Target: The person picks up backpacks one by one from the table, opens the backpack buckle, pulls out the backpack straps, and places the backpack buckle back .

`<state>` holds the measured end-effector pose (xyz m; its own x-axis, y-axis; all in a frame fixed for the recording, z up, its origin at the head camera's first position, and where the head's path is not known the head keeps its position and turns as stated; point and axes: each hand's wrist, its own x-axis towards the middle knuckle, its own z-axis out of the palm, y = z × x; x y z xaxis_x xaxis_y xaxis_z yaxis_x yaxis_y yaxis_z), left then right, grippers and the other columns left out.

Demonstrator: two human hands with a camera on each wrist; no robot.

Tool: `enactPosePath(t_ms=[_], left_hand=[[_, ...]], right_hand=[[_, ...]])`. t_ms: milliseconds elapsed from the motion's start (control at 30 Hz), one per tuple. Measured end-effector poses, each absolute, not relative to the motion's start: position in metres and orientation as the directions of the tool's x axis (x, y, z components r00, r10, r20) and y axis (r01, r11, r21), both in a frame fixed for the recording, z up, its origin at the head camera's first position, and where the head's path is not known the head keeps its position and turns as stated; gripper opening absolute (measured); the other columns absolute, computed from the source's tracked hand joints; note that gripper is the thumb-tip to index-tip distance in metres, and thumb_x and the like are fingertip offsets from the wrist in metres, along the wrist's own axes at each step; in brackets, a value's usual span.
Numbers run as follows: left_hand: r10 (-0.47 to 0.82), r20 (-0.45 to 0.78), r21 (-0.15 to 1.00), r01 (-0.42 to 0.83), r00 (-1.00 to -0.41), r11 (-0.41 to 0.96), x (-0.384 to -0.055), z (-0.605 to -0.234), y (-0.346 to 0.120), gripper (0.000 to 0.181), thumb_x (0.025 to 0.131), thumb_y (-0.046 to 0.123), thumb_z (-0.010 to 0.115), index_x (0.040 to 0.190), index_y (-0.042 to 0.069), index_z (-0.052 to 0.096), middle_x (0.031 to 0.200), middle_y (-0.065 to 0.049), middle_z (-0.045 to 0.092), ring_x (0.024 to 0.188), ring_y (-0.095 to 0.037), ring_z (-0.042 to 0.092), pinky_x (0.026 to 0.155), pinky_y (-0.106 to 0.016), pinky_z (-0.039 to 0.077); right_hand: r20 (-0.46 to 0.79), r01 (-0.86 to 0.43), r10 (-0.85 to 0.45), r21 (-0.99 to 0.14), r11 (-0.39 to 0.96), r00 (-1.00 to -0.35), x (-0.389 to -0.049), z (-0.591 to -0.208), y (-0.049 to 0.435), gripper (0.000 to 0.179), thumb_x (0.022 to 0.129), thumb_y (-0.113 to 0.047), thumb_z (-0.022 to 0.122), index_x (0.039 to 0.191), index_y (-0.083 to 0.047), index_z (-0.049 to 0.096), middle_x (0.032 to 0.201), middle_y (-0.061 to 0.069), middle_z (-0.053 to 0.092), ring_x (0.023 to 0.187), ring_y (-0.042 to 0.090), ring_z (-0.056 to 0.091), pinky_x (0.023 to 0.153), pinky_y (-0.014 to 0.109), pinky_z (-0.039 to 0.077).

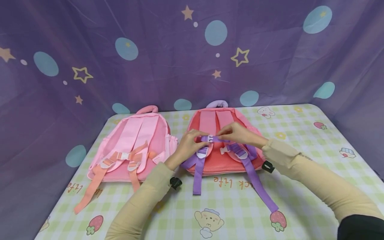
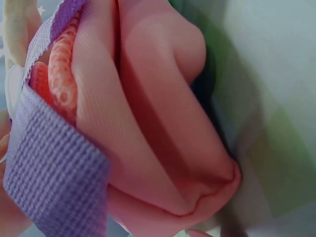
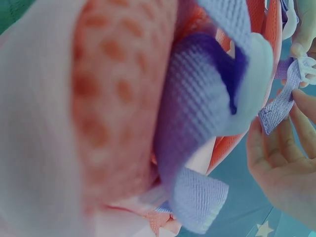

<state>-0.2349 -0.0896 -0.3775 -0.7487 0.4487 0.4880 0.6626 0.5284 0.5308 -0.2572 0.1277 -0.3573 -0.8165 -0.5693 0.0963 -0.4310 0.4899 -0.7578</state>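
A coral-pink backpack [image 1: 219,165] lies on the table with its shoulder straps up and a pale purple handle at the far end. Above its straps, a short purple webbing strap [image 1: 222,139] carries a white plastic buckle [image 1: 210,138]. My left hand [image 1: 187,145] pinches the strap left of the buckle between thumb and fingers. On the other side, my right hand [image 1: 238,133] pinches the webbing's loose part. Just below, a white buckle half [image 1: 224,150] hangs at the right shoulder strap. Wide purple webbing [image 2: 57,163] partly blocks the left wrist view.
To the left lies a light pink backpack [image 1: 114,166] with orange straps, its white buckle [image 1: 124,156] joined across them. Two purple strap tails [image 1: 264,190] trail toward the front over the checkered tablecloth [image 1: 240,213]. Behind the table hangs a purple curtain [image 1: 168,66].
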Motion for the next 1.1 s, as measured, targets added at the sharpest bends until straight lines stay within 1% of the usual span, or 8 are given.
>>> enactPosePath(t_ms=[167,433,567,767,1100], left_hand=[[0.446,0.490,0.531,0.662,-0.749,0.528,-0.234,-0.377,-0.089,0.029,0.070,0.015,0.074,0.096,0.004,0.068,0.090,-0.005,0.066,0.085,-0.016,0.055,0.075,-0.029,0.044],[0.435,0.478,0.547,0.646,-0.763,0.532,-0.234,-0.376,-0.089,0.029,0.070,0.016,0.074,0.096,0.004,0.068,0.089,-0.005,0.066,0.084,-0.016,0.054,0.073,-0.032,0.044],[0.435,0.477,0.541,0.645,-0.764,0.540,-0.234,-0.377,-0.088,0.029,0.071,0.017,0.074,0.096,0.005,0.068,0.089,-0.004,0.066,0.085,-0.015,0.054,0.073,-0.031,0.043],[0.436,0.476,0.533,0.645,-0.764,0.548,-0.234,-0.377,-0.088,0.029,0.070,0.017,0.074,0.096,0.006,0.068,0.090,-0.004,0.066,0.087,-0.015,0.055,0.078,-0.034,0.039],[0.431,0.489,0.526,0.650,-0.759,0.548,-0.233,-0.378,-0.088,0.029,0.069,0.018,0.075,0.095,0.006,0.068,0.089,-0.003,0.066,0.086,-0.015,0.054,0.077,-0.035,0.035]], right_hand=[[0.113,-0.457,-0.583,-0.744,0.487,-0.805,-0.258,-0.358,0.131,0.017,0.081,-0.011,0.062,0.094,-0.002,0.069,0.088,0.008,0.067,0.069,0.009,0.051,0.062,0.022,0.043],[0.119,-0.439,-0.568,-0.766,0.469,-0.815,-0.256,-0.357,0.129,0.015,0.081,-0.007,0.061,0.092,0.000,0.068,0.087,0.009,0.067,0.067,0.009,0.051,0.061,0.021,0.043],[0.122,-0.437,-0.569,-0.773,0.459,-0.814,-0.255,-0.357,0.125,0.014,0.081,-0.006,0.061,0.092,0.000,0.068,0.087,0.009,0.067,0.068,0.010,0.052,0.062,0.022,0.044],[0.112,-0.431,-0.579,-0.782,0.450,-0.808,-0.254,-0.356,0.121,0.015,0.082,-0.007,0.060,0.093,0.001,0.068,0.090,0.010,0.067,0.072,0.011,0.055,0.067,0.023,0.046],[0.114,-0.430,-0.587,-0.793,0.433,-0.801,-0.253,-0.355,0.119,0.016,0.083,-0.008,0.060,0.094,0.001,0.067,0.091,0.011,0.066,0.076,0.013,0.056,0.070,0.025,0.046]])
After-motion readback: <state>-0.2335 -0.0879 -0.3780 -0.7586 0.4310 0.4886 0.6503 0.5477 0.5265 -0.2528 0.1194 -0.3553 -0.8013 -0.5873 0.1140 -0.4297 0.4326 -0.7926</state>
